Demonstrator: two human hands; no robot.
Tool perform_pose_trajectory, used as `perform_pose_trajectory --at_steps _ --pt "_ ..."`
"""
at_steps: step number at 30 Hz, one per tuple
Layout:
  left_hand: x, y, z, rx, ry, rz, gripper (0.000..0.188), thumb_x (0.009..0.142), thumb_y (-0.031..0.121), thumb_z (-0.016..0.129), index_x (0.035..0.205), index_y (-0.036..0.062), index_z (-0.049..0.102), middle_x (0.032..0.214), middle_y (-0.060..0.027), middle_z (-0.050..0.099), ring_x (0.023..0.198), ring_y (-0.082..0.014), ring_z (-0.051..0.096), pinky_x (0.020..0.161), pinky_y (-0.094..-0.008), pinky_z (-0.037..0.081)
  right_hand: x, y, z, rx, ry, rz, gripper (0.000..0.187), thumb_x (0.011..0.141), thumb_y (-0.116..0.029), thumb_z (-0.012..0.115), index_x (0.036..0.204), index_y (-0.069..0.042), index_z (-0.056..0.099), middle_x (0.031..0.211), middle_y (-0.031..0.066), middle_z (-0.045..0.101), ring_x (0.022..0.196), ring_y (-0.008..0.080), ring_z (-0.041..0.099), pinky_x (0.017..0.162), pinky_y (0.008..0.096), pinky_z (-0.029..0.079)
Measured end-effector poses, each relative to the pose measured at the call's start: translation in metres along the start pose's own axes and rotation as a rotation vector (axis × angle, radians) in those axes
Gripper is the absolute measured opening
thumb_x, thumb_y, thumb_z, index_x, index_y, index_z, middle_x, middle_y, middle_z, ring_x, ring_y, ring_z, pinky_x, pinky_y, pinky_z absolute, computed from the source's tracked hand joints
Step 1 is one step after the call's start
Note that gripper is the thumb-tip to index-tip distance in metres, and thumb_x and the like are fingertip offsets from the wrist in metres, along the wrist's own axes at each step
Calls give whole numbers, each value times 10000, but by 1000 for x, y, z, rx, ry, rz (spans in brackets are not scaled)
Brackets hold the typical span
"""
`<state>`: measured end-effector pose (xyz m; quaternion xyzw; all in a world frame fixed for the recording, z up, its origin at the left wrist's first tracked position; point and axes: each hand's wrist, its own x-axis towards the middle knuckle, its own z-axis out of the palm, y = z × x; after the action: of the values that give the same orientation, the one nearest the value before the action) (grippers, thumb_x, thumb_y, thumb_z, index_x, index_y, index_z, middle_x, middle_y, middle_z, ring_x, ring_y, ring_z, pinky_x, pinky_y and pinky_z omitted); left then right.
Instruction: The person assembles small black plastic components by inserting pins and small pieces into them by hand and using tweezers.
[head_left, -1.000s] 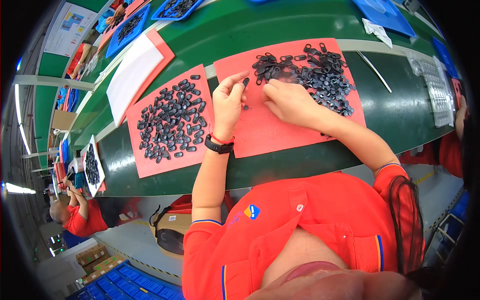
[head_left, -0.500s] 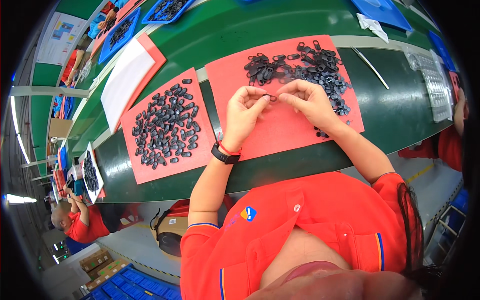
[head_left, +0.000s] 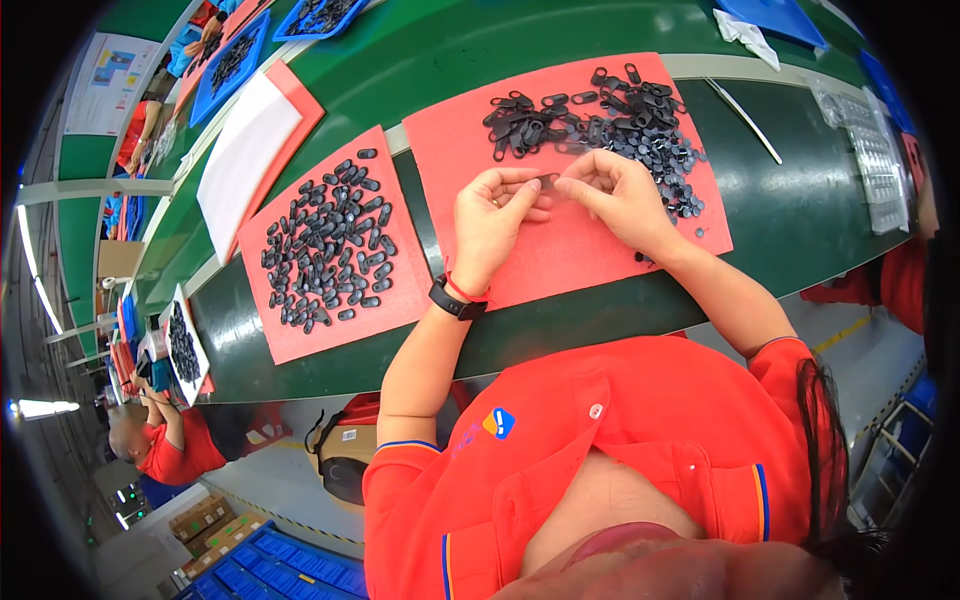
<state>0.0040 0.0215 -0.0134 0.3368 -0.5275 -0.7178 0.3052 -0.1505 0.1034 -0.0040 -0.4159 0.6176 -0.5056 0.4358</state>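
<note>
In a thumb-and-finger pinch, my left hand (head_left: pixel 490 225) holds a small black oblong plastic part (head_left: pixel 548 181) above the red foam mat (head_left: pixel 580 265). My right hand (head_left: pixel 628 205) meets the part's other end, thumb and forefinger pinched together. Whether a small disc sits in that pinch is hidden by the fingers. Beyond my hands lies a loose heap of black looped plastic parts (head_left: pixel 515 130). Small grey-black round discs (head_left: pixel 672 160) are scattered beside my right hand, a few lying under its wrist.
Left of my hands, another red mat (head_left: pixel 385 335) carries many black oblong pieces (head_left: pixel 330 240). White sheets on red foam (head_left: pixel 250 150) lie farther left. To the right are a thin white tool (head_left: pixel 745 120), a white cloth (head_left: pixel 747 38) and clear plastic trays (head_left: pixel 865 160). A co-worker (head_left: pixel 170 440) sits far left.
The black part has turned between my fingers, and its open loop no longer shows clearly. My right fingertips have come closer to my left. The whole view has shifted slightly.
</note>
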Motion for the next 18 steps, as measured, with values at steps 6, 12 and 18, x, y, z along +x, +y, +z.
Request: perform_pose_trajectory --at_steps 6,12,18 --pt "-3 4 1 -1 -22 -2 158 850 1 576 979 -88 558 859 -153 638 714 -171 649 616 -265 563 -1 0 2 -133 59 -81 140 831 -131 650 853 2 611 704 -36 576 587 4 475 533 174 389" --pt "-5 5 3 -4 -44 -5 155 848 -2 579 977 -84 558 857 -147 636 711 -167 647 620 -268 563 -3 0 1 -138 75 -104 134 829 -127 649 838 1 612 684 -34 572 578 7 466 523 177 381" --pt "-7 8 5 10 -42 9 132 844 -11 581 959 -73 561 841 -134 633 706 -158 643 618 -264 562 -4 -2 3 -176 92 -134 144 821 -130 657 816 2 601 662 -24 569 559 9 454 502 189 364"
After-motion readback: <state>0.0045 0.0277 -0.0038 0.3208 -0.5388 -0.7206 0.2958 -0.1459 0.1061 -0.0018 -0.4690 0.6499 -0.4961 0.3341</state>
